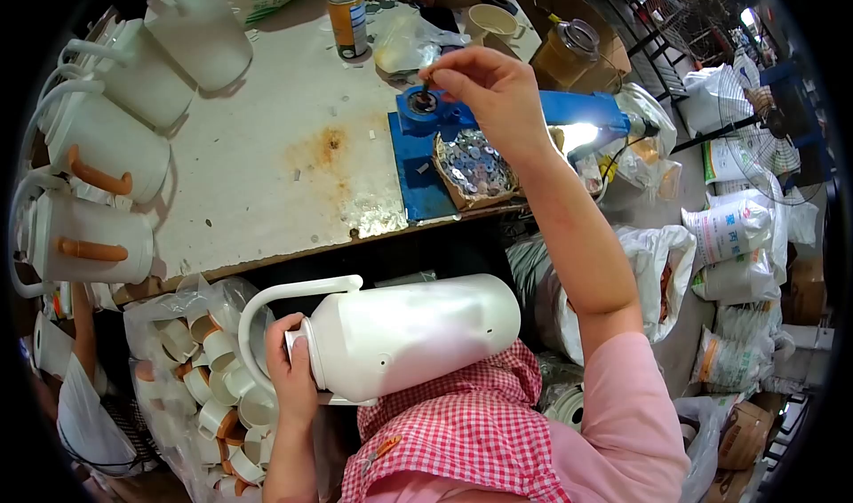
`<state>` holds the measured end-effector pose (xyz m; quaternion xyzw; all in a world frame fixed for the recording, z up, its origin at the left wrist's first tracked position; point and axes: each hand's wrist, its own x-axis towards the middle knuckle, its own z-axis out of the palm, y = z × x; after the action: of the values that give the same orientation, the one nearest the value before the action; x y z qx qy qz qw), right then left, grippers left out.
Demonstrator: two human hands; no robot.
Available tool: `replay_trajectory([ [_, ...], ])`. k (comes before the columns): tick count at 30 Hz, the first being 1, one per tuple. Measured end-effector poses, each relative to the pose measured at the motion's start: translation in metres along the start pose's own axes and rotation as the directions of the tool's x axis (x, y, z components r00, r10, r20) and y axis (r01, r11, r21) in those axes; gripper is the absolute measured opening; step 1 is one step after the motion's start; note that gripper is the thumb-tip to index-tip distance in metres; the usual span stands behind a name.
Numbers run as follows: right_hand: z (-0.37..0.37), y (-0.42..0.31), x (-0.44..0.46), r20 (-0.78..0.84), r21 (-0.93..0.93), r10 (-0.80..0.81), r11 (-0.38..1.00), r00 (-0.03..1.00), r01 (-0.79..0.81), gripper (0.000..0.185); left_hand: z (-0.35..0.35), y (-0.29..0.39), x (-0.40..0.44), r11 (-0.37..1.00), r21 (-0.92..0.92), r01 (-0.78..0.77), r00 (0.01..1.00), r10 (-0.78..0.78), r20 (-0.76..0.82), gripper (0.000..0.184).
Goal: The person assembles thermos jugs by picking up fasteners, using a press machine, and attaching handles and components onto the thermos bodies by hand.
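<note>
My left hand (pixel 293 370) is wrapped round the neck of a white thermos jug body (pixel 418 334). The jug lies on its side across my lap, its curved white handle (pixel 253 312) arching past that hand and two small holes showing in its wall. My right hand (pixel 493 94) is raised over a blue bench machine (pixel 569 107), thumb and fingers pinched together at its round cup (pixel 421 103). Something small and dark sits at the fingertips, too small to name. Beside the machine, a cardboard box (pixel 466 196) holds many small metal discs.
White jugs (pixel 107 139) line the table's left side. A spray can (pixel 347 19) stands at the back near a plastic bag (pixel 413 41). Below the table edge, a clear bag (pixel 151 325) holds white cup-like parts. Sacks (pixel 729 227) fill the right, and another person's arm (pixel 83 325) shows at left.
</note>
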<state>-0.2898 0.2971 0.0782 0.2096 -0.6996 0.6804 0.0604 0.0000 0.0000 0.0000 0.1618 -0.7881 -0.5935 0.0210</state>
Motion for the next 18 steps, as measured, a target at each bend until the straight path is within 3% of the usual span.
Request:
replay_trajectory([
  [3,0.002,-0.004,-0.003,-0.008,-0.041,0.140,0.989,0.990,-0.140,0.013,0.004,-0.003,-0.005,1.000,-0.027,-0.004,1.000,0.004,0.000,0.028],
  [6,0.008,-0.004,0.001,-0.029,0.040,0.124,0.992,0.992,-0.122,0.012,-0.002,0.002,0.006,0.999,0.002,-0.039,0.999,0.039,0.005,0.028],
  [14,0.008,-0.008,0.008,0.015,-0.153,0.089,0.984,0.996,-0.085,0.012,-0.001,0.007,0.010,0.999,0.014,-0.042,0.999,0.041,0.025,0.028],
  [18,0.006,-0.002,0.009,0.015,-0.133,0.085,0.988,0.996,-0.082,0.014,0.001,0.004,0.009,0.999,-0.011,-0.045,0.999,0.045,0.026,0.028],
])
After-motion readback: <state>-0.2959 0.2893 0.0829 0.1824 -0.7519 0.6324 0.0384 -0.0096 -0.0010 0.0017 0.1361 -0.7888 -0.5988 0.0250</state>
